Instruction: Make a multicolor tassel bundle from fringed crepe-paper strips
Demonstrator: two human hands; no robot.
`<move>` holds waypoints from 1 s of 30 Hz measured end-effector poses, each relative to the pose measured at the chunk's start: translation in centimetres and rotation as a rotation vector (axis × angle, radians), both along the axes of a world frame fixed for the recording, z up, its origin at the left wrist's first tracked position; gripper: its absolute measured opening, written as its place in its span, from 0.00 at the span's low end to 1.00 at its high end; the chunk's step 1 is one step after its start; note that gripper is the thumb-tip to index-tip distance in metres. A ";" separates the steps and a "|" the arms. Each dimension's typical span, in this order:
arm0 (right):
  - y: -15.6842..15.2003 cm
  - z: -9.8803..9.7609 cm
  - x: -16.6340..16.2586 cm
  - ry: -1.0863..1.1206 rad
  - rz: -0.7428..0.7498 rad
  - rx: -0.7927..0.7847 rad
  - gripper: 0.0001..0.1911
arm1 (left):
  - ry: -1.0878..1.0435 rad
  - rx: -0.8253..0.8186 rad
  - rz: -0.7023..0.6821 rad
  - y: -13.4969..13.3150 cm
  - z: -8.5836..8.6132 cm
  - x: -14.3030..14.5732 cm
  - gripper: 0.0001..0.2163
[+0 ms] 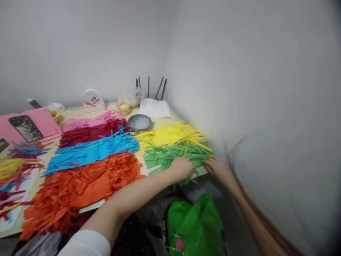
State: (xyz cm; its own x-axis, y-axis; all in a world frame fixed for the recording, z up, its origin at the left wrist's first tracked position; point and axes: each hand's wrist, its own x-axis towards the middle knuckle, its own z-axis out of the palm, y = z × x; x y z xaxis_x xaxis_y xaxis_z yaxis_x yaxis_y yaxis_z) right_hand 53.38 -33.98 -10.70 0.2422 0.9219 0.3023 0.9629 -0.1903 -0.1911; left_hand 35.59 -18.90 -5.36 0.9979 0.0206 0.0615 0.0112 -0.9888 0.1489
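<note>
Dim, diffuse grey light, soft blur throughout, wide-angle stretching, darkened right-hand edge

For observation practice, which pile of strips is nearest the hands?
The green pile, with left hand and right hand at its edge; the yellow pile and others lie farther away.

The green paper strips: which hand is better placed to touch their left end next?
Probably the left hand. It is at the near side of the green paper strips, closer to their left end. The right hand is farther away, at their right end near the wall.
</note>
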 end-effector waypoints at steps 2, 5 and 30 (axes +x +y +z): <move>0.2 0.5 0.5 -0.013 0.035 -0.021 0.13 | 0.001 0.010 0.011 0.1 0.3 0.4 0.19; 0.6 1.2 1.1 -0.025 0.072 -0.062 0.12 | 0.002 0.020 0.022 0.0 0.8 0.8 0.19; 1.9 5.1 0.7 0.136 -0.057 -0.041 0.11 | 0.128 -0.277 0.296 0.1 2.4 2.5 0.13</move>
